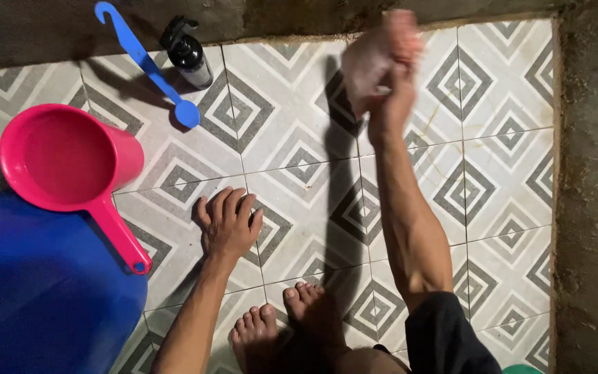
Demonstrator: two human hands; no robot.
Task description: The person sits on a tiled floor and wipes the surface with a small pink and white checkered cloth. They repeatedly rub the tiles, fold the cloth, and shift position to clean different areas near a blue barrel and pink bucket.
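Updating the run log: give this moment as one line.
left hand: flat on tiled floor | right hand: raised, blurred, holding pale cloth | nearby: pink dipper

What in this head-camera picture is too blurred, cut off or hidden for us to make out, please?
- Right hand, head view: motion blur hides its grip and the pale thing in it.
- Blue container: cut off by the left and bottom edges; its shape is unclear.
- Green object: only a sliver at the bottom edge.
- Black pump bottle: label too small and dark.
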